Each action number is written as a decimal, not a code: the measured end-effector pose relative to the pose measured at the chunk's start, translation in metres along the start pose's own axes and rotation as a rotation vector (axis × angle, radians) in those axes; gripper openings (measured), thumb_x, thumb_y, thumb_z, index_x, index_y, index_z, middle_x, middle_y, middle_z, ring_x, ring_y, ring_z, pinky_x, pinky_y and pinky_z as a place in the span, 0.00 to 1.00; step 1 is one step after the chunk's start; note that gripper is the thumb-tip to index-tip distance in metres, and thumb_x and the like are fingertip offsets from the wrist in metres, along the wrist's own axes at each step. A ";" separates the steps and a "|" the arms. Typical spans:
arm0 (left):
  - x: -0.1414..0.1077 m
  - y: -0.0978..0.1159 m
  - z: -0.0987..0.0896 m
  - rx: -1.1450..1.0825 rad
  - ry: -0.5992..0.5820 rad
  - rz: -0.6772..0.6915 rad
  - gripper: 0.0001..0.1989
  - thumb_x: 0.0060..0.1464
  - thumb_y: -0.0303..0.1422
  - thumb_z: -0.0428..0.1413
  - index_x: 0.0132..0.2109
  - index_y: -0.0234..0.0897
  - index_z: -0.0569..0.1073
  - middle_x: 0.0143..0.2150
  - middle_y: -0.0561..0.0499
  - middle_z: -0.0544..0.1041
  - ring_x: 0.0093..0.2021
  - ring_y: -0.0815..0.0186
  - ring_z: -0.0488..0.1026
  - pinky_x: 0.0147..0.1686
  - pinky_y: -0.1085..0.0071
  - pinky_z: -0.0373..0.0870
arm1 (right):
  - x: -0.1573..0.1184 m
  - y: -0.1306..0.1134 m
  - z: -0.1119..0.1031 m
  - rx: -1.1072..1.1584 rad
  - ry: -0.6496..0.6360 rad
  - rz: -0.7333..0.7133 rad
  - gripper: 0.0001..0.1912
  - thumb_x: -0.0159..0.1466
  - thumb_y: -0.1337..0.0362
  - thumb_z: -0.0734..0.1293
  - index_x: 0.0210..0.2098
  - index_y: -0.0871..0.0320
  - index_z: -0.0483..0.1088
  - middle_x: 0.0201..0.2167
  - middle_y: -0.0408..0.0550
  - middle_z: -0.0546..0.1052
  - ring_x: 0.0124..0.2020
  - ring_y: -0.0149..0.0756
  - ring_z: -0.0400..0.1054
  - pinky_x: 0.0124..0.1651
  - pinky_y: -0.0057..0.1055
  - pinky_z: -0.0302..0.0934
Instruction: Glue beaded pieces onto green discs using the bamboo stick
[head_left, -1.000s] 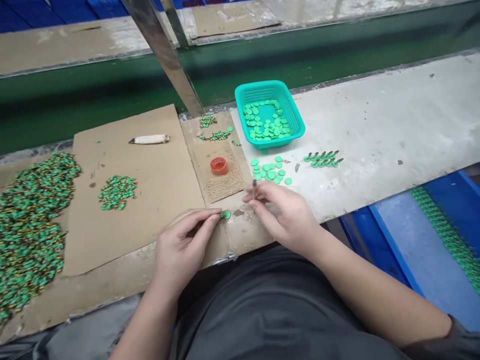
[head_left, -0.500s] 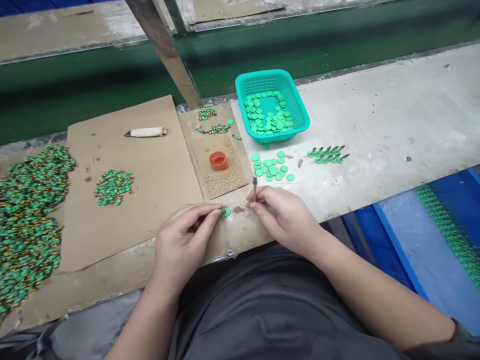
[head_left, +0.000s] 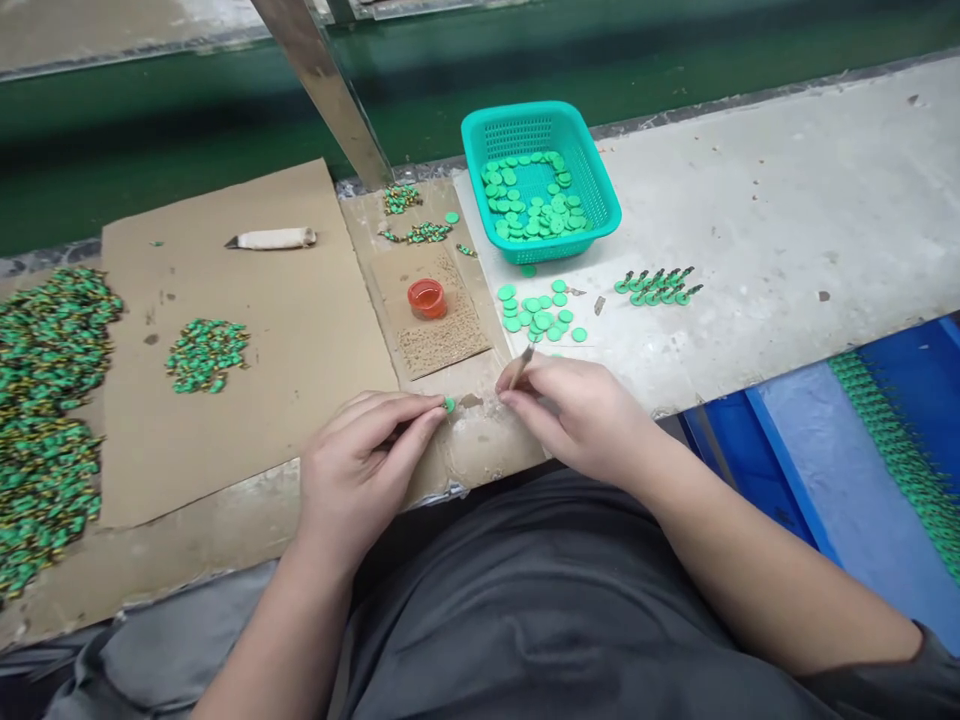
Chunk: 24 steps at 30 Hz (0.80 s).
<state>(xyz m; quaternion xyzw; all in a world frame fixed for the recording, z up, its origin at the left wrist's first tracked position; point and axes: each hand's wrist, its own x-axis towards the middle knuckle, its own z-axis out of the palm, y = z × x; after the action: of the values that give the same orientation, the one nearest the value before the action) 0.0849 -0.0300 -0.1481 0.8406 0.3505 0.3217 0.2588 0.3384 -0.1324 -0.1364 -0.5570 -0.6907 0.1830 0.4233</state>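
Between the thumb and forefinger of my left hand [head_left: 367, 450] is a small green disc [head_left: 449, 404], mostly covered by the fingertips. My right hand [head_left: 574, 415] pinches a thin brush-like tool [head_left: 521, 366], its dark end pointing up and away from me. The two hands are apart above the table's front edge. Loose green discs [head_left: 541, 320] lie just beyond my right hand. A small red cup [head_left: 427, 299] stands on a speckled cardboard piece [head_left: 442, 345] beyond the gap between my hands.
A teal basket [head_left: 611, 215] holds many green discs. Right of it stand discs with dark upright pieces [head_left: 658, 287]. Small green-and-gold parts form a large pile [head_left: 49, 400] and a smaller one [head_left: 206, 355] at left. A wrapped pointed tool [head_left: 274, 239] lies on cardboard [head_left: 300, 340].
The tool in my right hand has tilted from upright toward the right. The disc in my left hand shows less of its face. The whole view has shifted slightly.
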 end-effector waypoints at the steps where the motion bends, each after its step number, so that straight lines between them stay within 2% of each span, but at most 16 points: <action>1: 0.000 0.000 0.000 0.008 0.000 0.010 0.05 0.72 0.38 0.67 0.47 0.50 0.90 0.44 0.53 0.92 0.43 0.61 0.88 0.51 0.62 0.85 | 0.002 0.000 0.001 0.005 0.009 0.021 0.06 0.83 0.64 0.66 0.48 0.52 0.75 0.45 0.49 0.88 0.45 0.43 0.84 0.50 0.38 0.77; 6: 0.000 0.002 0.001 0.010 0.005 -0.006 0.06 0.72 0.37 0.67 0.46 0.49 0.90 0.45 0.53 0.92 0.44 0.61 0.88 0.51 0.62 0.84 | 0.015 -0.003 0.025 0.071 0.083 0.018 0.13 0.85 0.59 0.65 0.42 0.53 0.73 0.42 0.49 0.84 0.44 0.42 0.82 0.50 0.37 0.76; 11: 0.000 0.005 0.002 -0.022 0.016 -0.041 0.05 0.71 0.37 0.68 0.45 0.49 0.90 0.43 0.55 0.92 0.41 0.63 0.87 0.45 0.66 0.82 | 0.022 0.000 0.046 0.098 0.029 -0.021 0.11 0.86 0.58 0.63 0.48 0.54 0.74 0.46 0.50 0.84 0.47 0.42 0.81 0.54 0.38 0.75; 24: 0.000 0.004 0.001 -0.029 0.018 -0.066 0.06 0.72 0.39 0.67 0.44 0.49 0.90 0.42 0.54 0.91 0.40 0.63 0.86 0.47 0.65 0.83 | 0.024 0.001 0.048 0.045 -0.019 -0.056 0.10 0.88 0.59 0.61 0.50 0.52 0.71 0.48 0.49 0.83 0.49 0.41 0.81 0.56 0.37 0.74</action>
<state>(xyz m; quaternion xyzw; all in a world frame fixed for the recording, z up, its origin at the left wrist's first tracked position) 0.0878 -0.0331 -0.1461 0.8219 0.3756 0.3257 0.2780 0.3010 -0.0997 -0.1556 -0.5262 -0.7056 0.1917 0.4341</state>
